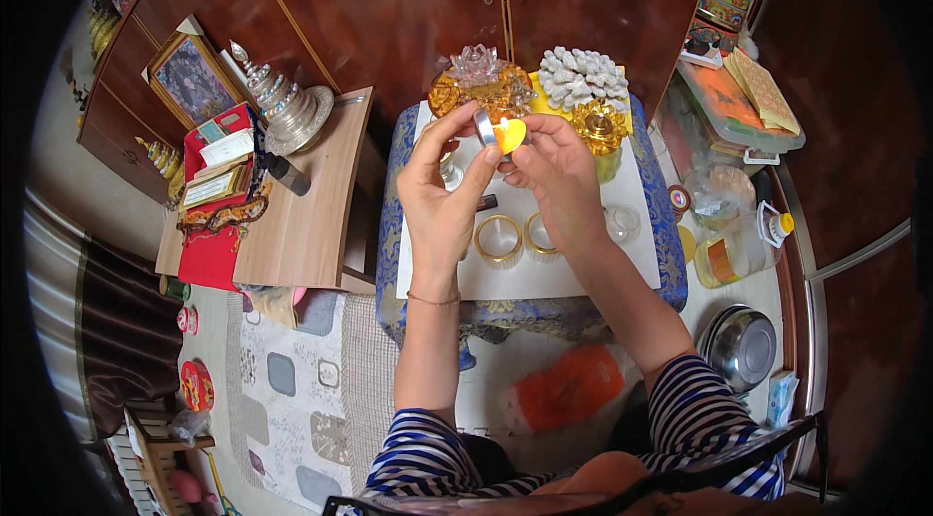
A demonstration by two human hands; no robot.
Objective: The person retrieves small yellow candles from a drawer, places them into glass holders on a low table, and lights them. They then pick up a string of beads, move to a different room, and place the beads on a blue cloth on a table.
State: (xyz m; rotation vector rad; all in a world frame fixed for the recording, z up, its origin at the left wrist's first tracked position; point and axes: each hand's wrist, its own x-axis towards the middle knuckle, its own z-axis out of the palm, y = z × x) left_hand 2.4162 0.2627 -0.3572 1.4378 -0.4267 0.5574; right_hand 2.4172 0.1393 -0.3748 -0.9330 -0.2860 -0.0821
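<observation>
Over the white sheet on the low table, my left hand (448,184) grips a small round metal cup (482,128) by its rim, tilted on edge. Close beside it, my right hand (557,177) holds a yellow tealight candle (509,136) between thumb and fingers, with a small bright flame or glow at its top. The fingertips of both hands nearly meet. Below the hands stand two clear ribbed glass cups with gold rims, one in full view (498,242) and one partly behind my right wrist (540,232). A dark small stick-like object (486,202) lies near my left thumb.
Behind the hands are an amber glass lotus holder (599,124), a white coral-like ornament (583,79) and a clear crystal lotus (477,65). A wooden side table (306,239) on the left bears a silver tiered ornament (291,111). An oil bottle (736,253) and metal bowls (742,350) lie right.
</observation>
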